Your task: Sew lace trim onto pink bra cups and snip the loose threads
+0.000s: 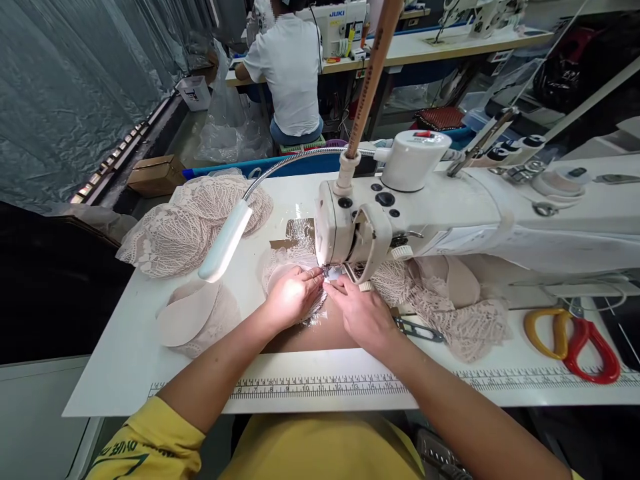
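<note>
A beige lace bra cup [274,267] lies under the head of a white sewing machine [334,230], close to the needle. My left hand [296,295] presses on it from the left, fingers together and tips beside the presser foot. From the right, my right hand [364,313] pinches the fabric's edge by the needle, thumb and forefinger close together. Both hands' fingertips nearly meet, and they partly hide the cloth. Brown board or tape [310,339] covers the bed beneath my hands.
Stacked lace cups [185,223] and a loose padded cup [187,317] lie left. More lace pieces [457,313], a thread snipper [420,330] and scissors [593,350] lie right. A lamp [227,240] arches over the table. A person [293,73] sits beyond, facing another machine.
</note>
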Demonstrator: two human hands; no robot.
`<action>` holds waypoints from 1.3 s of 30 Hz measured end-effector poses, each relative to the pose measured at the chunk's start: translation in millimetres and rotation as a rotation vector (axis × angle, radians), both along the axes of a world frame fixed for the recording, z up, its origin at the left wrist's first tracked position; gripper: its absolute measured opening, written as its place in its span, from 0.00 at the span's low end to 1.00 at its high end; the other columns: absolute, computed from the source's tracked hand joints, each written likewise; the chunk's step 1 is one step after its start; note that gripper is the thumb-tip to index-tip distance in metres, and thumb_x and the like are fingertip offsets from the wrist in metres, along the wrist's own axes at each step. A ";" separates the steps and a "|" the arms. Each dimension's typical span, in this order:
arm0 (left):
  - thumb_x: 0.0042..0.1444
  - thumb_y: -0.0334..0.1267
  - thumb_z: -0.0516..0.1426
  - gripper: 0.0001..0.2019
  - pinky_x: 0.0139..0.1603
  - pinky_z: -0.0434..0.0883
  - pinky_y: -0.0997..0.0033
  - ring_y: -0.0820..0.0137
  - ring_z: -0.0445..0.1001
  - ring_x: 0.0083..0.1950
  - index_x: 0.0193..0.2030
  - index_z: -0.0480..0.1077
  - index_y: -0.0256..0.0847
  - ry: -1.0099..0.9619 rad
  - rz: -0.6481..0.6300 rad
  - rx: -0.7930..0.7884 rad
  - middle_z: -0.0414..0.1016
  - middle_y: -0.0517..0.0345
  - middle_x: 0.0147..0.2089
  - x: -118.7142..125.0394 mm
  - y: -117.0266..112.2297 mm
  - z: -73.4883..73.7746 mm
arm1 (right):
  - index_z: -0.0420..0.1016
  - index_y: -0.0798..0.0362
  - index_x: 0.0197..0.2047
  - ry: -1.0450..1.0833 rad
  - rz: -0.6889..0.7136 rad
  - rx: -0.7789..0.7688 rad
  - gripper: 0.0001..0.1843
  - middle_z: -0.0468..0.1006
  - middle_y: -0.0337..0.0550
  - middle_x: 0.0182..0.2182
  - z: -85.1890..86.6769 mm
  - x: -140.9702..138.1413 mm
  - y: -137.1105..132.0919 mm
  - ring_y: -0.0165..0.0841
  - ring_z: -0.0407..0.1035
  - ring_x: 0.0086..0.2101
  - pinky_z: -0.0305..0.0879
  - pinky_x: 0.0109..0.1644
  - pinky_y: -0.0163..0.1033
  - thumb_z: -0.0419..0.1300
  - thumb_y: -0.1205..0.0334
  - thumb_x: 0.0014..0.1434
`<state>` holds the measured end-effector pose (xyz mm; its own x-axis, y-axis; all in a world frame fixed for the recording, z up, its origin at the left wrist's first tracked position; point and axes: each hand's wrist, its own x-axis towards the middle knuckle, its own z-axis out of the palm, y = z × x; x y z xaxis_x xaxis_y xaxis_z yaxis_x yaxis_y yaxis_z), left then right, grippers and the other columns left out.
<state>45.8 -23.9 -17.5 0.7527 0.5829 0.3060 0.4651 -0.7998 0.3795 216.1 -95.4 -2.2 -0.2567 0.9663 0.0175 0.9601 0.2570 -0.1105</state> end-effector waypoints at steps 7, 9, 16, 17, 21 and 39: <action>0.63 0.35 0.50 0.13 0.42 0.69 0.61 0.61 0.71 0.44 0.46 0.74 0.38 0.087 0.190 -0.006 0.77 0.47 0.47 2.0 -0.7 1.6 | 0.70 0.47 0.57 -0.021 0.012 0.000 0.31 0.74 0.48 0.45 -1.5 0.4 -0.4 0.39 0.67 0.38 0.56 0.30 0.40 0.49 0.78 0.53; 0.62 0.34 0.51 0.13 0.49 0.68 0.53 0.55 0.68 0.53 0.49 0.74 0.40 0.095 0.242 -0.011 0.76 0.47 0.49 1.1 -2.8 2.5 | 0.70 0.47 0.58 -0.013 0.014 0.015 0.32 0.74 0.48 0.45 -2.4 0.7 -1.3 0.38 0.66 0.37 0.56 0.30 0.40 0.49 0.78 0.54; 0.59 0.33 0.53 0.17 0.61 0.51 0.28 0.44 0.54 0.67 0.54 0.73 0.47 0.121 0.375 -0.072 0.66 0.50 0.63 -2.8 -4.4 1.2 | 0.73 0.48 0.55 0.086 0.018 0.101 0.28 0.74 0.46 0.41 -9.2 2.3 -4.3 0.36 0.65 0.35 0.58 0.37 0.39 0.47 0.77 0.57; 0.59 0.32 0.53 0.17 0.61 0.50 0.27 0.43 0.53 0.67 0.54 0.73 0.48 0.116 0.388 -0.090 0.65 0.51 0.64 -4.6 -3.3 1.9 | 0.73 0.48 0.55 0.113 0.026 0.112 0.27 0.74 0.46 0.41 -10.7 3.2 -4.4 0.36 0.65 0.35 0.59 0.38 0.39 0.47 0.76 0.58; 0.51 0.27 0.54 0.17 0.64 0.47 0.30 0.45 0.53 0.69 0.45 0.78 0.44 0.061 0.301 -0.266 0.68 0.55 0.62 -20.7 -3.0 11.6 | 0.75 0.51 0.52 0.293 0.065 0.168 0.24 0.76 0.45 0.42 -15.6 8.4 -5.0 0.34 0.68 0.36 0.62 0.40 0.38 0.46 0.75 0.60; 0.64 0.35 0.49 0.14 0.56 0.71 0.60 0.62 0.72 0.54 0.50 0.72 0.34 0.009 -0.121 -0.134 0.75 0.44 0.52 -10.1 -31.2 24.4 | 0.74 0.54 0.55 0.152 0.086 0.150 0.22 0.76 0.47 0.39 -14.4 11.3 -6.2 0.37 0.66 0.38 0.61 0.40 0.39 0.48 0.73 0.61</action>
<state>35.7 -55.1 6.9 0.8221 0.5230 0.2249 0.3721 -0.7926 0.4831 227.4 -101.6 -16.6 -0.3217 0.9246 0.2041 0.9091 0.3618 -0.2064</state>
